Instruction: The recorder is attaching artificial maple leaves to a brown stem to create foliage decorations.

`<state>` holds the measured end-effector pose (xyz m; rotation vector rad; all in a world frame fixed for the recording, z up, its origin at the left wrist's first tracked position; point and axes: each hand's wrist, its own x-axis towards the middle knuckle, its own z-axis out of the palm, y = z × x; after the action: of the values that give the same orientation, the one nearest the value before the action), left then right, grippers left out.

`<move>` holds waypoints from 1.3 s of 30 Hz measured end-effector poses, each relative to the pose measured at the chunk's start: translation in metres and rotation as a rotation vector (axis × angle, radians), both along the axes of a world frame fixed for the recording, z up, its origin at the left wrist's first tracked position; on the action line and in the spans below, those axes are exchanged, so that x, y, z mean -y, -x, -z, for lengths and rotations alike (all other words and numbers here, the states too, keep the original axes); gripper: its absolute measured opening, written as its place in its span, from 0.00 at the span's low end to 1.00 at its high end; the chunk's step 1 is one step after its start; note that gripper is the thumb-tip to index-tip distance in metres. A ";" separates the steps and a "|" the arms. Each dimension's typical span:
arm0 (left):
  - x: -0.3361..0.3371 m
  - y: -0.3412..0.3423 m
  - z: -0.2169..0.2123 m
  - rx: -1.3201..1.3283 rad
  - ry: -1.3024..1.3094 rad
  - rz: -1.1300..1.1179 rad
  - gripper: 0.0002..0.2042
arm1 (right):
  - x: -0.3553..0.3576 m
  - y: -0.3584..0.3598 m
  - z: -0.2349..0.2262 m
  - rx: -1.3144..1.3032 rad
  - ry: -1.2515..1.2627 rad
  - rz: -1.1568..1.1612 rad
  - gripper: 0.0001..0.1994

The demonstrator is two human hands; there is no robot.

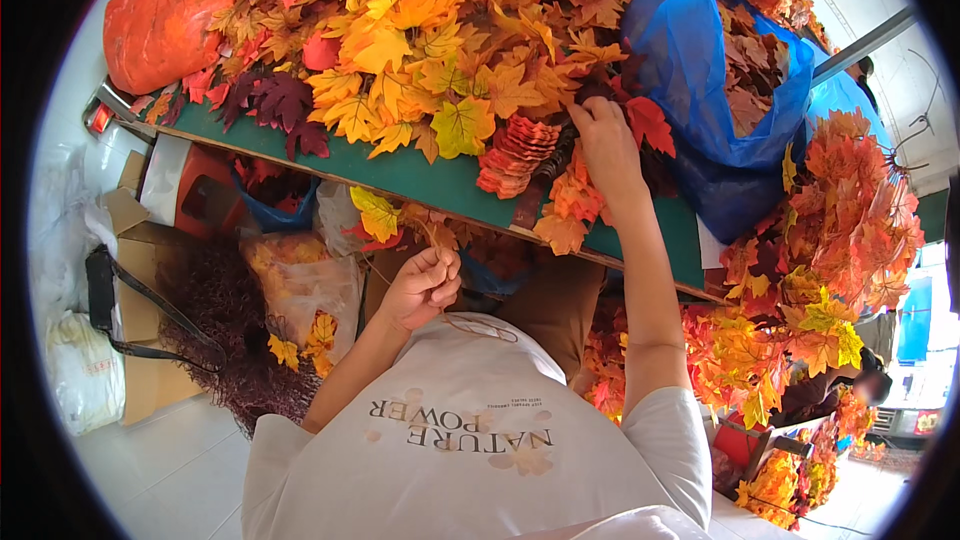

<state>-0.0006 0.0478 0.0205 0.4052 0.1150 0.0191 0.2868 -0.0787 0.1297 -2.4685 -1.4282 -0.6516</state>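
Observation:
My left hand (425,285) is closed in a pinch in front of the table edge, holding a thin brown stem. One end of the stem loops down over my shirt. Beside that hand hang a yellow artificial leaf (375,213) and some orange-brown leaves. My right hand (608,145) reaches over the table, its fingers bent down among dark and red leaves; what they grip is hidden. Just left of it lies a neat stack of red-orange leaves (518,155). Orange leaves (572,202) lie below its palm, near the table edge.
A heap of yellow and orange leaves (400,50) covers the green table (370,168). A blue bag (690,90) of leaves stands at right, an orange bag (165,25) at far left. Leaf garlands (840,210) hang at right. Below left are a cardboard box (150,340) and dark stems (220,320).

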 end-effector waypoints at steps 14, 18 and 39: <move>0.010 -0.035 -0.042 0.004 -0.294 -0.195 0.18 | 0.007 -0.019 -0.032 -0.191 -0.186 -0.090 0.08; 0.021 -0.031 -0.044 -0.182 -0.302 -0.238 0.19 | 0.004 -0.020 -0.033 -0.163 -0.454 0.087 0.08; 0.027 -0.033 -0.056 -0.158 -0.386 -0.402 0.20 | -0.007 0.170 0.066 -1.665 -1.199 -0.051 0.10</move>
<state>0.0327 0.0209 0.0761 0.7639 0.3501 0.4114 0.1163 -0.0717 0.0638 -1.1172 -0.1788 0.4838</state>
